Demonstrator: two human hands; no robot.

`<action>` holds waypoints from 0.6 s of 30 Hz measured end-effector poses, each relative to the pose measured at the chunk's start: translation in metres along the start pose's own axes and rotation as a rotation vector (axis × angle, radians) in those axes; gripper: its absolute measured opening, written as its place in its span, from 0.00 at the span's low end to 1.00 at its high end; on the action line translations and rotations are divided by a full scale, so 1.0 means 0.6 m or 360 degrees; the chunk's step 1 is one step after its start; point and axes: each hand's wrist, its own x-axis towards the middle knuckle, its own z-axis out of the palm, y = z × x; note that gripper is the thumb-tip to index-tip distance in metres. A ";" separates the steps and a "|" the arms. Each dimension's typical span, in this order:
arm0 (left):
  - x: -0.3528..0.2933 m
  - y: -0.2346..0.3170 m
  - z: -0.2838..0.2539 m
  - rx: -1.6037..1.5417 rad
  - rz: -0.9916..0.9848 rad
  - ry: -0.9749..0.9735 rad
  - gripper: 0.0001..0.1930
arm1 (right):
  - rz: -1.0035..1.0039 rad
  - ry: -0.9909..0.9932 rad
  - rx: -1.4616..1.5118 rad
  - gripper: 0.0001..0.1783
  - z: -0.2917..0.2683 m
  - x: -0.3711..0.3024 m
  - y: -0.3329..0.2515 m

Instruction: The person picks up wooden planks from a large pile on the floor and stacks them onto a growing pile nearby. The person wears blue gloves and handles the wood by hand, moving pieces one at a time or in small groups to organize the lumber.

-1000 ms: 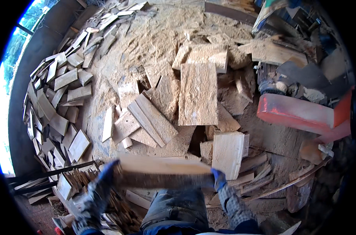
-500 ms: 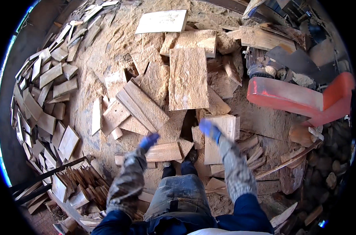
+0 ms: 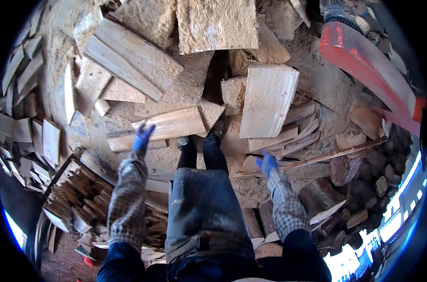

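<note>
My left hand [image 3: 142,139], in a blue glove, hovers over the near edge of a short wooden board [image 3: 176,124] in front of my feet. Its fingers are apart and nothing is in them. My right hand [image 3: 269,163], gloved the same way, is above a long thin strip of wood [image 3: 312,160], its fingers spread and holding nothing. Just beyond it, a pale rectangular board [image 3: 269,100] lies tilted on other pieces. Whether either hand touches the wood below cannot be told.
Ahead, a sawdust-covered board [image 3: 217,26] rests on a heap of planks [image 3: 129,56]. A red machine arm [image 3: 364,61] juts in at the upper right. Cut pieces [image 3: 51,138] pile up at left, a bundle of split sticks [image 3: 79,190] stands near my left arm, and logs [image 3: 380,169] lie at right.
The view has dipped toward my body. My right hand has left the pale board and come back nearer me, and my left hand has moved outward to the left. The boards look unmoved.
</note>
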 end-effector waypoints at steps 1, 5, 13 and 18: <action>0.045 0.025 0.015 -0.0018 0.0033 0.0021 0.34 | -0.0187 -0.0059 -0.0057 0.29 0.034 0.036 -0.078; 0.163 0.083 0.099 -0.0017 -0.0255 0.0066 0.39 | -0.2069 0.0757 -0.2692 0.39 0.193 0.090 -0.394; 0.171 0.059 0.115 -0.1133 0.0213 -0.0101 0.19 | -0.2912 -0.0299 -0.1608 0.22 0.466 0.087 -0.449; -0.091 -0.007 0.003 -0.0354 0.0549 0.0296 0.21 | -0.2017 -0.0732 -0.2016 0.29 0.451 0.083 -0.180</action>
